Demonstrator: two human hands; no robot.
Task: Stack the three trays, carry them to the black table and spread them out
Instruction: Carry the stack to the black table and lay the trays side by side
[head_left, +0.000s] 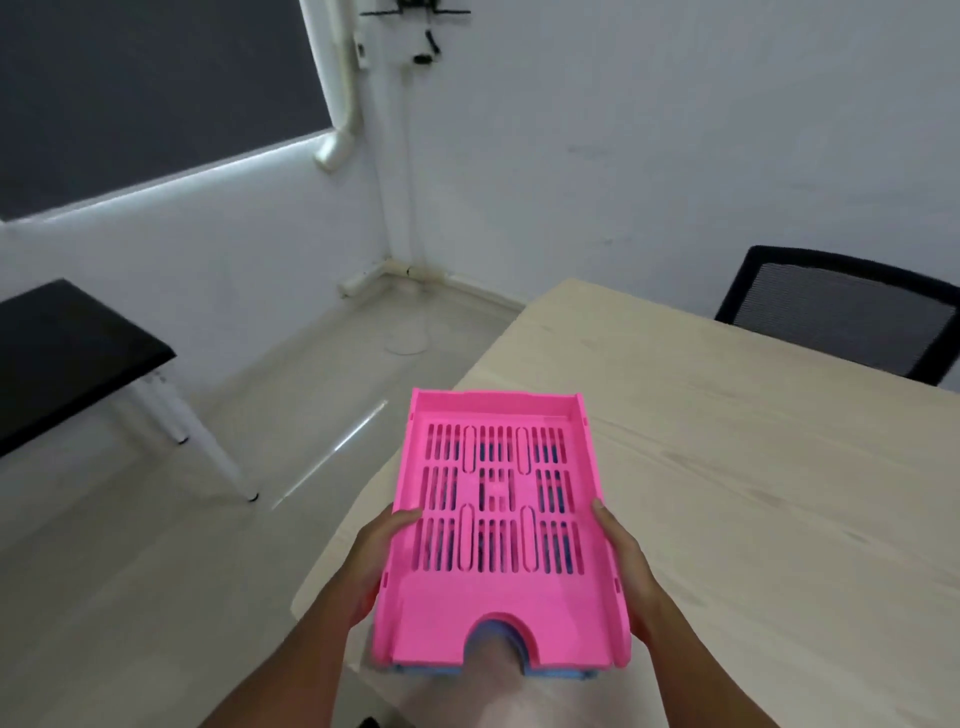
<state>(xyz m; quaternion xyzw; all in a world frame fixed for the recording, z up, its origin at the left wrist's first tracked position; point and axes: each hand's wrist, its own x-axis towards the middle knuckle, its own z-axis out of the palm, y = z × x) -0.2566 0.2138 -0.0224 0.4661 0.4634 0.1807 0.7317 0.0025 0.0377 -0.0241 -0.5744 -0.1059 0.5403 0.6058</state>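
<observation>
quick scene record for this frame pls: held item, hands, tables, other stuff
held: pink tray on top, blue tray edge showing beneath; third not visible
left hand: gripping stack's left side
right hand: gripping right side
black table: far left, across the floor
beige table: right, under the stack
chair: black mesh, behind beige table

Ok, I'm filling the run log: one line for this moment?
phase: carry | hands: left, right grip tray stack, pink on top | black table: ahead-left, not reached
</observation>
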